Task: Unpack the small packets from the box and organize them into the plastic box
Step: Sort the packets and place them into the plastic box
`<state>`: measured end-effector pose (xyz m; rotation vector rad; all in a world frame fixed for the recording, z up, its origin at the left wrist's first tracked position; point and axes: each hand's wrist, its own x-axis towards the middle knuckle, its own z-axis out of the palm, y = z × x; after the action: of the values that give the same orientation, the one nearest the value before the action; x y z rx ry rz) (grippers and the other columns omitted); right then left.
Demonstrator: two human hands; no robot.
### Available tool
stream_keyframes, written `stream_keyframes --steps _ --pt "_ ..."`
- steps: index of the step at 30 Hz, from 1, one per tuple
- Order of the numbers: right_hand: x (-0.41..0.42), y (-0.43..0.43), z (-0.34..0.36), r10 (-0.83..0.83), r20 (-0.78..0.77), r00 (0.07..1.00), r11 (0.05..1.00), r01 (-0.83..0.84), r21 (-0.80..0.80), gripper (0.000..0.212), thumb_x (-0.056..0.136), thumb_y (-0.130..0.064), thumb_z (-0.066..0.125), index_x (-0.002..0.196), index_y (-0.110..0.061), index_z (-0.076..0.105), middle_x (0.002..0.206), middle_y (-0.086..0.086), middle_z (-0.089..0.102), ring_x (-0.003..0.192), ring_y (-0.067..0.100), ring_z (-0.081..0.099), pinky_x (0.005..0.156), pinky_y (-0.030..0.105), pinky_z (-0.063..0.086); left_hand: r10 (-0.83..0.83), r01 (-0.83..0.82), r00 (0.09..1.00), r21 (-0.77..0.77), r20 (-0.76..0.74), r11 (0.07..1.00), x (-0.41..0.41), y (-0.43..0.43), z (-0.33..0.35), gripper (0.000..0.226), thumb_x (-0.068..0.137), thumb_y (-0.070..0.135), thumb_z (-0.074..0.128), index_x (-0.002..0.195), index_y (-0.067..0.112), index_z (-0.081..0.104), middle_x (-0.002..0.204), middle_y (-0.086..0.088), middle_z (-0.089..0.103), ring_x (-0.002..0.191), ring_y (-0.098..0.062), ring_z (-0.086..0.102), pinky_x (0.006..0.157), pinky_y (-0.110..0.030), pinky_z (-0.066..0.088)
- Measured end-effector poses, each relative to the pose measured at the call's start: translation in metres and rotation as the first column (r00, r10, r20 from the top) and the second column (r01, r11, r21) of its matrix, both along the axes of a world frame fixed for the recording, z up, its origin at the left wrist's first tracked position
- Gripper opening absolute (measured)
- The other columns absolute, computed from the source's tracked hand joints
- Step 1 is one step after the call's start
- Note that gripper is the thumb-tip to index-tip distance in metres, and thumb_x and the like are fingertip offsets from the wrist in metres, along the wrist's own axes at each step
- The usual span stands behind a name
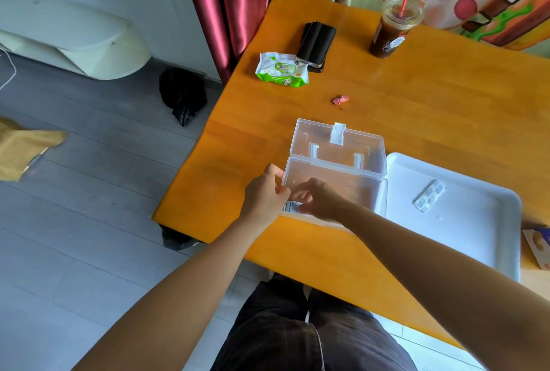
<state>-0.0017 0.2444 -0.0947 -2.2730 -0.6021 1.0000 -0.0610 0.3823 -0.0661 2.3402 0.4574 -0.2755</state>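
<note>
Left hand: your left hand (265, 195) is at the near-left corner of the plastic box (357, 189), thumb on its rim, fingers curled; you cannot tell whether they grip anything.
Right hand: your right hand (320, 198) is over the same corner, fingers curled down, pinching the packets (290, 208).
Packets' place: inside the plastic box, against its near-left corner.
Box: clear, on the table (416, 103), lid open at its far side.
Right of box: white tray (461, 228) touching it, with 1 loose packet (428, 195); past the tray, a cardboard box (538, 247).
Beyond box: red wrapper (340, 100), then wipes pack (279, 70), phone (316, 43), 1 iced drink (393, 28).
</note>
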Motion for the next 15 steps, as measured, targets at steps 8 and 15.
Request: stream_keyframes --steps 8,15 --pt "0.004 0.003 -0.001 -0.005 -0.052 0.999 0.999 0.002 -0.043 0.028 0.082 -0.017 0.072 0.109 -0.012 0.067 0.104 0.0 0.066 0.088 0.012 0.058 0.083 0.025 0.05 0.001 -0.002 1.0 -0.03 -0.015 1.0 -0.002 0.0 0.005 0.021 0.093 0.012 0.056 0.113 0.013 0.052 0.076 -0.006 0.061 0.061 -0.024 0.058 0.055 -0.042 0.051" --pt "0.015 -0.03 0.007 -0.158 -0.02 0.987 0.944 0.145 -0.295 0.029 0.093 -0.002 0.053 0.121 -0.004 0.061 0.123 0.006 0.057 0.108 0.026 0.061 0.075 0.021 0.051 -0.002 0.001 0.999 -0.032 -0.035 0.999 -0.003 -0.001 0.004 0.02 0.096 0.019 0.055 0.114 0.015 0.049 0.08 0.001 0.057 0.065 -0.014 0.058 0.04 -0.019 0.043"
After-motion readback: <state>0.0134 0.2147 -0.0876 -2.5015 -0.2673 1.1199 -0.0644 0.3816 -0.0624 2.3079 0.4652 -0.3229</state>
